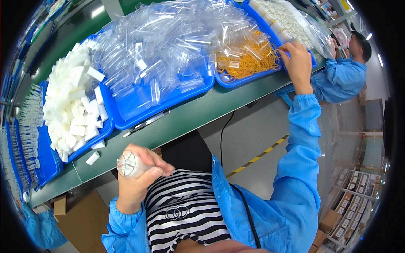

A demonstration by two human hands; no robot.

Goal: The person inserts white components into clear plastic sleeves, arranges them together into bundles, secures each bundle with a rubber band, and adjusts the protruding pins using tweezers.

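Observation:
My left hand is closed round a white, round-ended piece with thin dark lines crossing its end; its exact kind does not show. It is held up in front of my striped shirt, off the table. My right hand reaches to the right edge of a blue tray of orange rubber bands. Its fingers are bent together beside the bands, and what they hold, if anything, is hidden. Clear plastic sleeves fill the middle blue tray and partly cover the bands.
White foam blocks heap over a blue tray at left; one loose block lies on the green table. A pen-like tool lies along its edge. Trays of thin white pieces stand far left. A co-worker sits at right.

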